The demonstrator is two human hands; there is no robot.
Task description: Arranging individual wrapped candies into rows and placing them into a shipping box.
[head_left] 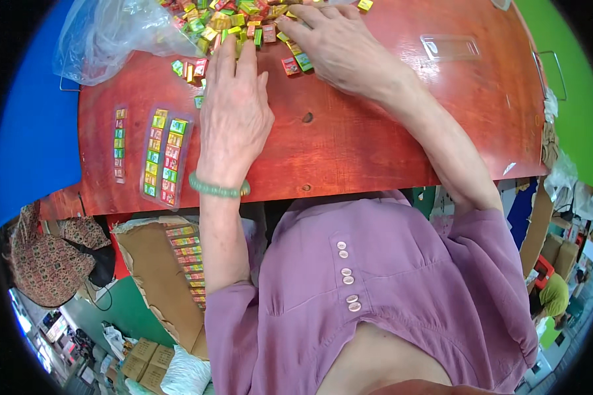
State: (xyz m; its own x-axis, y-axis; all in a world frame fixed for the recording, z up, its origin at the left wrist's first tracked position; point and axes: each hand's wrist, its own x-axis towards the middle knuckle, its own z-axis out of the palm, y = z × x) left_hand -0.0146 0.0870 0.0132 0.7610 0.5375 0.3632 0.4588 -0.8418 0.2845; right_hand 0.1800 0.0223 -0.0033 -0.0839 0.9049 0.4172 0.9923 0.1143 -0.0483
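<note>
A heap of small colourful boxes [247,18], red, green and yellow, lies at the far edge of the red wooden table [349,151]. My left hand [234,108], with a green bead bracelet at its wrist, lies palm down with fingers stretched to the heap's near side. Spread over the heap's right side are the fingers of my right hand [342,49]; two loose boxes [296,64] lie just below it. What is under my palms is hidden. Left of my left hand, a clear plastic tray [166,158] holds two columns of such boxes, beside a single narrow row [119,146].
A clear plastic bag [105,43] slumps at the upper left, touching the heap. An unfilled clear tray [450,48] lies at the right. Below the table's front edge, an open cardboard box [155,276] contains filled trays [190,257]. A person [552,299] is at the far right.
</note>
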